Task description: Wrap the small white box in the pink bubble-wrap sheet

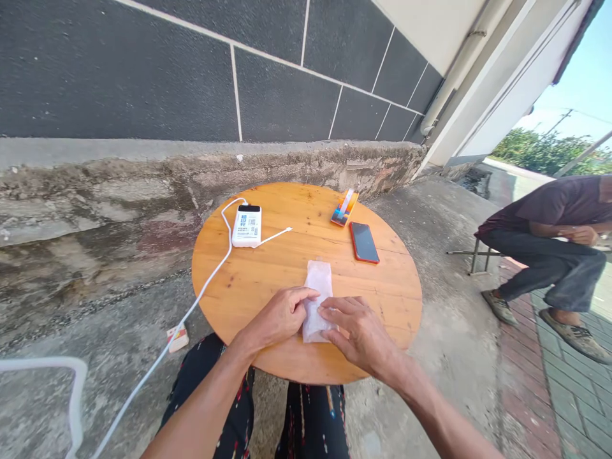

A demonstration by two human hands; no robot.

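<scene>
A long, narrow piece of thin whitish sheet (318,280), folded and slightly see-through, lies lengthwise before me near the table's front edge. Its exact material I cannot make out. My left hand (282,312) is at its left side with the fingers curled in; index finger and thumb close on that edge. From the right, my right hand (356,328) rests on the sheet, its bent fingers apart and the fingertips touching the surface. Part of the sheet's right side is hidden under those fingers.
On the round wooden table (287,197) are a white power bank (247,226) with a white cable (210,280) trailing off left, a tape roll in an orange and blue holder (344,209), and a red-edged phone (364,242). A seated person (549,242) is at right; a wall (167,83) stands behind.
</scene>
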